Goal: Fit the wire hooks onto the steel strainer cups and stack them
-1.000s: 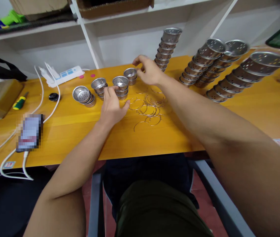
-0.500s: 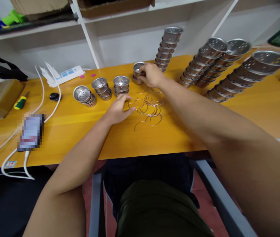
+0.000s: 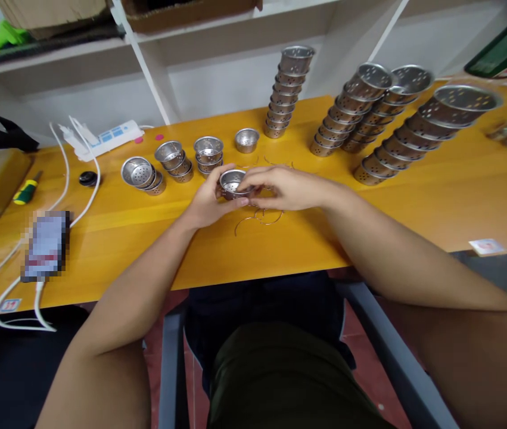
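Observation:
Between my two hands is a small perforated metal cup (image 3: 232, 182), its mouth facing up. My left hand (image 3: 210, 202) curves round its left side, thumb at the front. Fingers of my right hand (image 3: 275, 186) grip the cup's right rim, with fingertips reaching inside. Beneath and beside the hands lie thin curved wire rings (image 3: 260, 219), partly hidden by them. A single perforated cup (image 3: 246, 140) stands just behind. Short cup stacks stand to the left: one upright (image 3: 208, 152), one slightly tilted (image 3: 173, 159) and one leaning (image 3: 140, 174).
Tall stacks of perforated cups rise at the back (image 3: 286, 89) and right (image 3: 427, 134). On the left are a phone (image 3: 46, 244) with white cables, a power strip (image 3: 112, 140), a screwdriver (image 3: 27, 189) and a round black object (image 3: 87, 178). White shelving (image 3: 235, 59) stands behind the table (image 3: 182, 250).
My right hand has lifted the upper cup off the pair at the back and brought it toward me, over the wires. My left hand now holds it too. The view has shifted slightly.

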`<state>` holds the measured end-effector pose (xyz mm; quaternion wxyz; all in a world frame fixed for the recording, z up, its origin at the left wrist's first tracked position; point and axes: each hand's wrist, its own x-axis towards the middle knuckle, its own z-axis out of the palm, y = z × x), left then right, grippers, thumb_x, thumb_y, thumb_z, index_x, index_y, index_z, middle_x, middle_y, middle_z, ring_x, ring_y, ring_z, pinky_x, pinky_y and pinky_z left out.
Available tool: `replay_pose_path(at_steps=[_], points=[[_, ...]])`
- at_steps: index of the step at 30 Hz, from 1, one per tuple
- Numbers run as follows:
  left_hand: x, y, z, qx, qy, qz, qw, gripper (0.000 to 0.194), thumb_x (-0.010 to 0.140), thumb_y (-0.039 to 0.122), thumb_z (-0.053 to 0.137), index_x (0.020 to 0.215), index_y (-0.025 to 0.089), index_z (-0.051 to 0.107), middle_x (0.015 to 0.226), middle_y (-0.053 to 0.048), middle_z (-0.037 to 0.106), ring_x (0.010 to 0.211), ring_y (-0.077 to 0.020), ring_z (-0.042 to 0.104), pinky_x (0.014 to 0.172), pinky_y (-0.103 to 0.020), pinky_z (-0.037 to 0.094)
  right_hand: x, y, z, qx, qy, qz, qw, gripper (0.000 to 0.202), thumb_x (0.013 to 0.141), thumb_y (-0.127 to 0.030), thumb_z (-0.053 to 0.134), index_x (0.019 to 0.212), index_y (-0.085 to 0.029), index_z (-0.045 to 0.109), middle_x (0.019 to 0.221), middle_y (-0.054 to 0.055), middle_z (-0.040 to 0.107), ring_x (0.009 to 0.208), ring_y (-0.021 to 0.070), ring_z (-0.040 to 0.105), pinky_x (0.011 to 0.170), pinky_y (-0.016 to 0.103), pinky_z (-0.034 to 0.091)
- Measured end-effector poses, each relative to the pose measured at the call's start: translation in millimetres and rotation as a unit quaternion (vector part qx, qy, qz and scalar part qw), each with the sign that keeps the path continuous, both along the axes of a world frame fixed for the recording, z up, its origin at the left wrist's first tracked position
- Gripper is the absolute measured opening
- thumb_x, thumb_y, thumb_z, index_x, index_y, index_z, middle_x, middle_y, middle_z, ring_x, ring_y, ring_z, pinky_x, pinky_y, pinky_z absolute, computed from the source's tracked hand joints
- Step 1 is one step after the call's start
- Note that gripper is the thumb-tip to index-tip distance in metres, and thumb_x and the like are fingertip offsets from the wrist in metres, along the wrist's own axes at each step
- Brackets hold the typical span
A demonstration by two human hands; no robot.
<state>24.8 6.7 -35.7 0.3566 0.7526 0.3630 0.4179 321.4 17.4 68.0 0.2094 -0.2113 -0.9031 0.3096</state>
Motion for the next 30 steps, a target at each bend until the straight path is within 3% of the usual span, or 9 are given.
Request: replay_pose_path(at_steps=[3, 4, 6, 9, 16, 20, 27, 30], points=[[-7, 5, 1.9, 0.005, 0.016, 0.053, 0.998, 0.114, 0.094, 0.074, 0.11, 0.181, 0.031, 0.052, 0.176, -0.021, 0.074, 0.158, -0.0416, 0.083, 0.131, -0.059, 0.076, 16, 26, -7.1, 0.007, 0.028, -0.156, 0.987, 0.051, 0.105, -0.034, 0.082, 0.155, -0.027, 0.086, 0.148, 0.014, 0.091, 0.114, 0.0354, 0.088, 0.104, 0.052, 0.073], [-9, 7, 3.5, 0.014, 0.028, 0.068, 0.997, 0.111, 0.093, 0.067, 0.111, 0.18, 0.03, 0.052, 0.178, -0.021, 0.072, 0.161, -0.0421, 0.082, 0.133, -0.058, 0.075, 24, 36, -8.8, 0.023, 0.012, -0.212, 0.977, 0.047, 0.104, -0.034, 0.084, 0.15, -0.024, 0.088, 0.145, 0.017, 0.092, 0.113, 0.0367, 0.088, 0.105, 0.054, 0.073], [-12, 9, 7.1, 0.039, 0.052, 0.086, 0.994, 0.106, 0.091, 0.056, 0.111, 0.176, 0.028, 0.054, 0.18, -0.021, 0.071, 0.165, -0.0423, 0.078, 0.139, -0.058, 0.071, 38, 53, -11.7, 0.033, -0.072, -0.26, 0.962, 0.028, 0.104, -0.03, 0.086, 0.13, -0.021, 0.091, 0.13, 0.018, 0.094, 0.109, 0.0385, 0.088, 0.106, 0.056, 0.071], [-15, 11, 11.8, 0.073, 0.072, 0.097, 0.99, 0.102, 0.091, 0.05, 0.11, 0.174, 0.027, 0.055, 0.179, -0.021, 0.072, 0.168, -0.0416, 0.074, 0.145, -0.059, 0.064, 48, 66, -17.3, -0.004, -0.204, -0.231, 0.951, 0.002, 0.103, -0.025, 0.091, 0.104, -0.024, 0.09, 0.106, 0.013, 0.094, 0.097, 0.0362, 0.087, 0.099, 0.053, 0.069], [-15, 9, 14.7, 0.083, 0.081, 0.098, 0.988, 0.099, 0.094, 0.053, 0.108, 0.174, 0.029, 0.055, 0.178, -0.02, 0.073, 0.165, -0.0418, 0.076, 0.146, -0.062, 0.063, 31, 59, -23.9, 0.051, -0.292, -0.202, 0.934, 0.014, 0.097, -0.016, 0.08, 0.09, -0.028, 0.082, 0.094, 0.009, 0.09, 0.087, 0.0323, 0.082, 0.082, 0.046, 0.058], [-15, 9, 15.1, 0.09, 0.075, 0.091, 0.989, 0.099, 0.093, 0.053, 0.108, 0.174, 0.028, 0.056, 0.177, -0.019, 0.074, 0.164, -0.0413, 0.075, 0.146, -0.06, 0.063, 29, 53, -21.2, 0.075, -0.328, -0.194, 0.921, 0.013, 0.096, -0.017, 0.075, 0.089, -0.028, 0.08, 0.095, 0.011, 0.088, 0.087, 0.0333, 0.08, 0.077, 0.047, 0.053], [-15, 13, 9.7, 0.094, 0.073, 0.092, 0.989, 0.107, 0.093, 0.066, 0.11, 0.177, 0.032, 0.053, 0.179, -0.017, 0.069, 0.168, -0.0427, 0.074, 0.145, -0.061, 0.064, 45, 62, -27.2, 0.069, -0.27, -0.185, 0.942, 0.008, 0.103, -0.03, 0.084, 0.096, -0.028, 0.084, 0.102, 0.013, 0.092, 0.092, 0.0339, 0.082, 0.084, 0.048, 0.063], [-14, 15, 7.0, 0.11, 0.057, 0.087, 0.988, 0.108, 0.095, 0.074, 0.108, 0.177, 0.034, 0.05, 0.179, -0.017, 0.068, 0.17, -0.0434, 0.073, 0.147, -0.063, 0.063, 47, 59, -24.7, 0.062, -0.279, -0.193, 0.939, 0.007, 0.105, -0.026, 0.08, 0.099, -0.027, 0.083, 0.107, 0.014, 0.093, 0.096, 0.0346, 0.083, 0.086, 0.048, 0.063]])
